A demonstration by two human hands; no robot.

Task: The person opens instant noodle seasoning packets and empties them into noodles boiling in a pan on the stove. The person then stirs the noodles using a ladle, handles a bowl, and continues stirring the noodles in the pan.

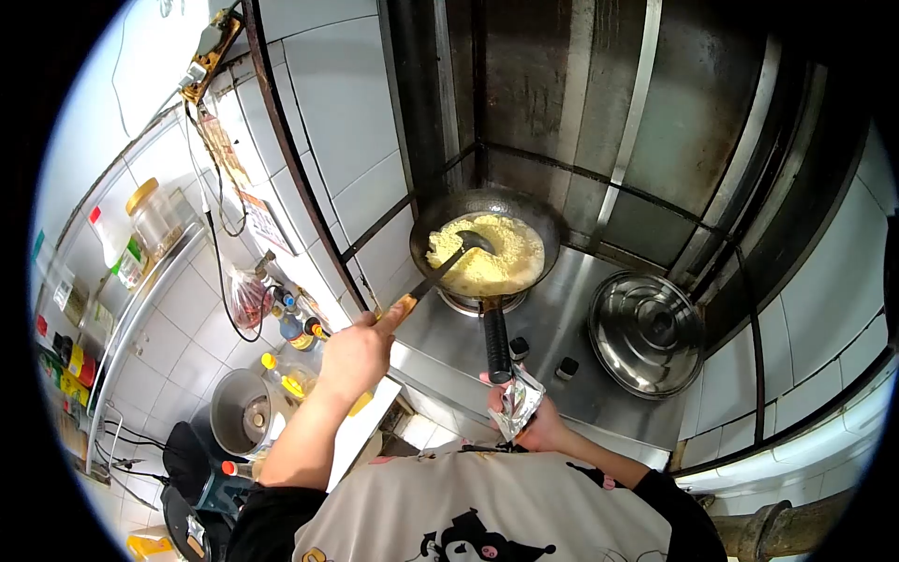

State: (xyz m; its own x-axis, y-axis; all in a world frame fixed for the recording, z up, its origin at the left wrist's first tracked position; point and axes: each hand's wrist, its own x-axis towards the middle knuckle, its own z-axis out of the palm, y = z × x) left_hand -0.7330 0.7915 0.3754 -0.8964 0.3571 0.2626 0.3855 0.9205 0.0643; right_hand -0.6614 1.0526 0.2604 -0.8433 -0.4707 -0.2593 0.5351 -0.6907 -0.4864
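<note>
Left hand (361, 354): clenched, fingers around wooden grip of ladle (436, 275); left of frame centre.
Ladle: slanting up and right from grip; dark head down in food.
Food (506, 258): yellow, crumbly; spread over bottom of wok, upper centre of frame, with paler liquid along right side.
Wok (483, 200): dark, over burner (459, 304); handle (497, 339) pointing down toward bottom of frame.
Right hand (540, 428): below frame centre, grasping packet (518, 403), just beside end of handle; contact with handle: cannot tell.
Packet: silver, crinkled; partly over fingers.
Worktop (576, 304): metal, centre to right of frame.
Lid (635, 361): shiny, round; on worktop, right of wok, well apart from both hands.
Knobs (567, 367): two, black; near handle, just right of it.
Pot (221, 405): metal, lower left of frame, near left forearm.
Shelf (142, 304): far left of frame, carrying bottles and jars.
</note>
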